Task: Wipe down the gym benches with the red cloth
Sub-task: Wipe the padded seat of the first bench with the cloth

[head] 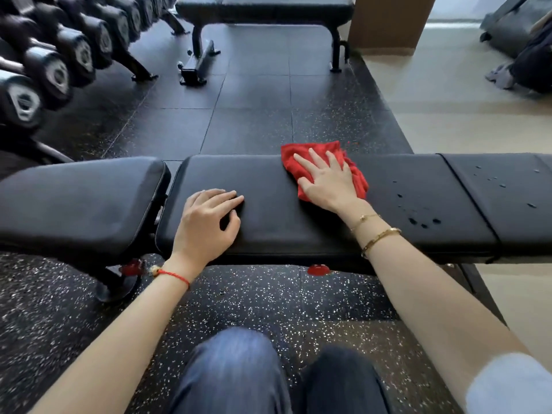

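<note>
A long black padded gym bench (pixel 268 234) runs across the view in front of my knees. The red cloth (pixel 310 152) lies bunched on the far edge of its middle pad. My right hand (pixel 327 182) presses flat on the cloth with straight, spread fingers. My left hand (pixel 209 222) rests on the same pad to the left, fingers loosely bent with the tips touching the surface and nothing held. Water droplets (pixel 424 219) sit on the pad to the right of the cloth. A second black bench (pixel 263 7) stands further back.
A rack of black dumbbells (pixel 53 70) lines the left side. Black rubber floor tiles lie between the two benches. A brown pillar (pixel 385 22) stands at the back right, with pale flooring, a treadmill base and a dark bag (pixel 534 64) beyond it.
</note>
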